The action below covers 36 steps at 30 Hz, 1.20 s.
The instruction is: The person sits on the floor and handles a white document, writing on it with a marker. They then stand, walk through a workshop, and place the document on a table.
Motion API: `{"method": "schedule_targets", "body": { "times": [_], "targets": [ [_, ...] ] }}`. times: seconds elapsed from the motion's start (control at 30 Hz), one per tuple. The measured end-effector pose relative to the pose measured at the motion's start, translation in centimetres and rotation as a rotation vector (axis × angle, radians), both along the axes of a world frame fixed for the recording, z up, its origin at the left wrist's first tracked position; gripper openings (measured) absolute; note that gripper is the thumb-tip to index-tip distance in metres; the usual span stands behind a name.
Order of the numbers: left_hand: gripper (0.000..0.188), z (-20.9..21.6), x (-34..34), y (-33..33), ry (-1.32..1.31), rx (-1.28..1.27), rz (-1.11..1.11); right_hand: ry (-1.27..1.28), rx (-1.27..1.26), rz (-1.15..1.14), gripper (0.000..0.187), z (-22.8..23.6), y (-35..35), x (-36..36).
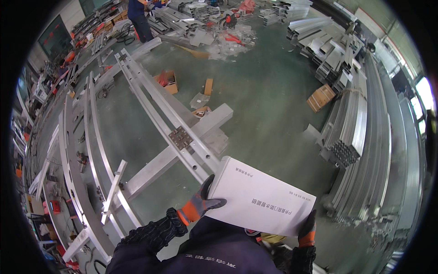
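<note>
"Hands?"

"Left hand [200, 203] and right hand [308, 228], both gloved, grip opposite ends of one white box [264, 196], before the torso [219, 251]."

"Handling?"

"Probably stiff card, smooth, fairly light; contents unseen, corners crushable. Both ends offer the best hold."

"Count beyond?"

"Two metal rails [199, 148] across one beam [153, 171], one dark plate cluster [180, 138] on them; one sealed carton [320, 97] farther right."
</note>
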<state>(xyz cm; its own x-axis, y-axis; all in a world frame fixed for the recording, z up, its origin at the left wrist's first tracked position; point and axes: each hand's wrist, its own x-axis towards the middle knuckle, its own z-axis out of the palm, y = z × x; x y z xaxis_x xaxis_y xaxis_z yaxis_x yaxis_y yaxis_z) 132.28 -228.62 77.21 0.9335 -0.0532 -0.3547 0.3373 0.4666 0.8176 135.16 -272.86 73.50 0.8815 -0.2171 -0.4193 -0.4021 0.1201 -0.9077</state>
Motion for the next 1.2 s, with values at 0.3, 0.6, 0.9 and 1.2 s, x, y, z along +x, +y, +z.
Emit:
{"method": "schedule_targets", "body": {
  "times": [0.3,0.6,0.9,1.2],
  "targets": [
    [0.088,-1.4,18.3,-6.0,0.076,-0.083,0.061,-0.102,-0.014,0.093,0.062,-0.8,-6.1,21.6],
    [0.108,0.0,40.5,-11.0,0.067,-0.029,0.126,-0.048,-0.014,0.278,0.063,2.8,-10.5,45.3],
    [0.095,-1.1,56.5,-10.9,0.105,-0.145,0.405,-0.024,0.059,0.375,0.060,1.5,-7.3,70.7],
    [0.075,-0.4,64.9,-10.4,0.089,0.252,0.676,-0.218,-0.096,0.925,0.046,-2.4,2.6,98.4]
  ]
}}
